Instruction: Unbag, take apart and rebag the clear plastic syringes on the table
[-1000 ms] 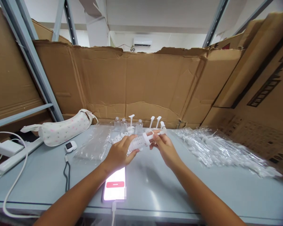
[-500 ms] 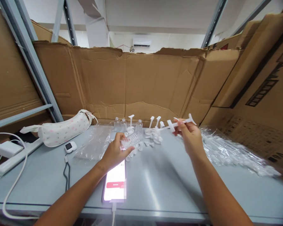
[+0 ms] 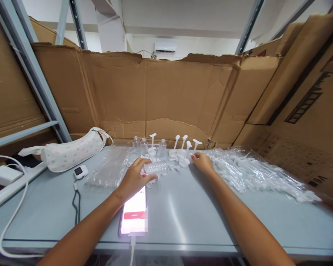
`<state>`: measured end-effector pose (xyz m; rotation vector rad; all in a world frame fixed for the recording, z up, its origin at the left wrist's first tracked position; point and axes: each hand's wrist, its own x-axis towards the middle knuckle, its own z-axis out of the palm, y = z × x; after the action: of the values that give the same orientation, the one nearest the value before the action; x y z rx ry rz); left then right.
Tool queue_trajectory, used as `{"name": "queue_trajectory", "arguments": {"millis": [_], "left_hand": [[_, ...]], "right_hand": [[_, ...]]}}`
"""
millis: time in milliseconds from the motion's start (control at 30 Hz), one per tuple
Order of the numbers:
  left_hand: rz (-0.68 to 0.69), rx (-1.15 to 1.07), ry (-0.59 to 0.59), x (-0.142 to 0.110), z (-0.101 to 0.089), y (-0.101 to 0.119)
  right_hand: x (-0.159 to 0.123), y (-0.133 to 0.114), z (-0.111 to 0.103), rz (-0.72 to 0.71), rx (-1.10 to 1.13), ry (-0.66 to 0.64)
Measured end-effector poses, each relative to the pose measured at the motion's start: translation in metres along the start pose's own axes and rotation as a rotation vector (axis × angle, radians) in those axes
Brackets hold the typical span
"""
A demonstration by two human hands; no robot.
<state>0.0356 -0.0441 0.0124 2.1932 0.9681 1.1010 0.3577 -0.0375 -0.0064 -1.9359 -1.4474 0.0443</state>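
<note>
A clear ribbed plastic bottle (image 3: 157, 168) lies sideways in my left hand (image 3: 137, 173), its fingers and thumb closed around one end. At the back right, my right hand (image 3: 202, 162) is closed at the foot of a white plastic stem with a curved T-shaped top (image 3: 197, 142). That stem is upright, and its base is mostly hidden by the fingers. Just left of it, several similar white stems (image 3: 184, 140) stand on round white bases. Small white plastic pieces (image 3: 173, 167) lie loose between my hands, partly behind the bottle.
Several clear bottles (image 3: 143, 146) stand at the back. A lit phone (image 3: 133, 218) lies below my left hand. Plastic bags lie on the left (image 3: 108, 170) and, filled with white parts, on the right (image 3: 252, 170). A pouch (image 3: 72, 153) and cardboard walls (image 3: 161, 92) border the table.
My right hand has moved left and down with the white T-topped stem, turning it from slanted in the air to upright among the others. My left hand still holds the bottle, now tilted flatter.
</note>
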Motion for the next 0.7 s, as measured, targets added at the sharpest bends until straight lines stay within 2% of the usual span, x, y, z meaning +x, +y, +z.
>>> {"name": "queue_trajectory", "arguments": {"millis": [133, 267, 333, 367, 433, 533, 600, 700], "left_hand": [[0.004, 0.011, -0.001, 0.001, 0.0, -0.001], [0.049, 0.041, -0.004, 0.0, -0.002, 0.001], [0.096, 0.035, -0.045, -0.002, -0.002, 0.003], [0.122, 0.031, -0.084, -0.003, -0.002, 0.005], [0.161, 0.031, -0.167, -0.005, -0.002, 0.009], [0.213, 0.096, -0.204, -0.008, -0.001, 0.012], [0.315, 0.211, -0.151, -0.008, 0.0, 0.01], [0.545, 0.453, 0.046, -0.008, 0.0, 0.003]], "right_hand": [[-0.001, -0.005, -0.003, 0.049, -0.056, -0.016], [-0.008, -0.009, -0.027, 0.118, -0.116, -0.04], [-0.018, -0.019, -0.04, 0.103, -0.102, -0.098], [-0.024, -0.026, -0.044, 0.07, -0.064, -0.146], [-0.039, -0.044, -0.046, -0.068, 0.15, -0.312], [-0.059, -0.071, -0.037, -0.335, 0.416, -0.483], [-0.07, -0.085, -0.028, -0.427, 0.512, -0.653], [-0.081, -0.097, -0.016, -0.397, 0.595, -0.869]]}}
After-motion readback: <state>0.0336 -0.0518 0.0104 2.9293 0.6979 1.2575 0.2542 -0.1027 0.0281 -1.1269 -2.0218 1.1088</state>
